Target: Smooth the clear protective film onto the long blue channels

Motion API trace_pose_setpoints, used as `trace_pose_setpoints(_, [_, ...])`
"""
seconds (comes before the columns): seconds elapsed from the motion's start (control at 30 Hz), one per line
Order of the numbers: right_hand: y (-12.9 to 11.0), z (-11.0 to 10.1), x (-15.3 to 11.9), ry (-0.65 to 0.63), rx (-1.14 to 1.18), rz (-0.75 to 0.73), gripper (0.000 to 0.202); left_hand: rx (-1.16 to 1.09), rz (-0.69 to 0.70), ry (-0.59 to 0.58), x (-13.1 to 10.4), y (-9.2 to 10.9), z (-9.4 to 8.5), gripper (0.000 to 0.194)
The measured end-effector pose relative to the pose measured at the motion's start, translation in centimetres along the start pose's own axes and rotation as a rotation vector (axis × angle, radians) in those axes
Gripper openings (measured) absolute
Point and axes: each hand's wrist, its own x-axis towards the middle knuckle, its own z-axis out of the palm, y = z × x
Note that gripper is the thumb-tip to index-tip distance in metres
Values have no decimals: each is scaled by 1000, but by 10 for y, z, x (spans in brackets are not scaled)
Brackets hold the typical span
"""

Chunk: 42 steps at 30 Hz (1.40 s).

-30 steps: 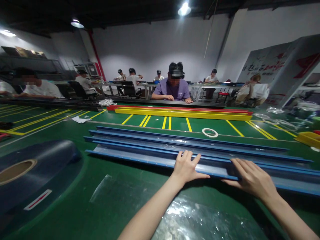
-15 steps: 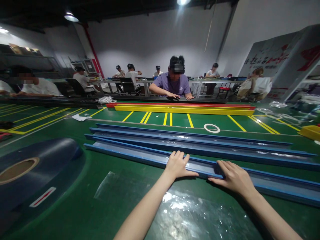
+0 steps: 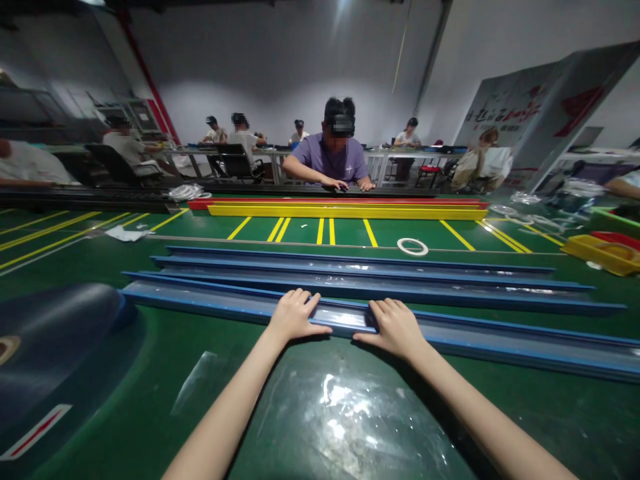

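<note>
The nearest blue channel strip (image 3: 480,333), long and U-shaped, lies across the green table with its hollow side up. My left hand (image 3: 294,315) grips it near the middle, fingers over the far wall and thumb along the near one. A short way to the right, my right hand (image 3: 397,328) clasps the same strip in a similar way. Shiny clear film lines its inside between my hands. Behind it rest more blue channels (image 3: 350,283), nearly parallel, their left parts close to the held one. Clear plastic film (image 3: 340,407) lies flat below my wrists.
A large roll of dark blue film (image 3: 60,333) sits at the left. Farther back are a white ring (image 3: 413,247), yellow strips (image 3: 345,212) and red strips (image 3: 200,204). A yellow bin (image 3: 600,253) stands at right. Across the table, a person in purple (image 3: 333,157) handles black strips.
Both my hands and the held blue channel have shifted left relative to the channels behind. The view has also turned somewhat to the right, bringing more of the bins into sight.
</note>
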Motion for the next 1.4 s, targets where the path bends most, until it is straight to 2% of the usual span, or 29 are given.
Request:
trace_pose_setpoints(0.1, [-13,-3,12,-66,47,22,68,15,14,12,-12,-26,-2,75])
trace_pose_setpoints(0.2, [-16,-4,15,-90,72,-8,64,57,31,26,-26,-54,-6,73])
trace_pose_setpoints(0.4, [10,1,-9,-52,38,4,67,90,15,1,-59,-106,-18,69])
trace_pose_setpoints(0.5, [22,8,-19,-12,-38,30,70,52,-23,-21,-69,-116,-25,66])
trace_pose_setpoints(0.6, [21,14,-17,2,-90,10,69,-59,-90,44,-64,-104,-31,46])
trace_pose_setpoints(0.7, [7,13,-5,-19,-91,12,69,-206,-75,65,-41,-69,-34,36])
trace_pose_setpoints(0.83, [-30,9,17,-58,-37,52,73,-228,66,49,-4,-9,-27,31])
trace_pose_setpoints(0.93, [-62,8,33,-62,9,81,69,-201,43,-1,8,16,-16,29])
trace_pose_setpoints(1.07, [-91,8,46,-39,79,101,63,-119,-112,-35,3,15,-7,32])
trace_pose_setpoints(1.17, [-96,7,48,-28,148,103,58,-68,-112,-31,-1,6,-7,36])
trace_pose_setpoints(1.27, [-86,5,41,-16,213,54,60,-50,-71,-2,-3,-1,-8,37])
trace_pose_setpoints(1.4, [-51,0,15,10,199,59,59,-48,-70,54,-11,-19,-9,39])
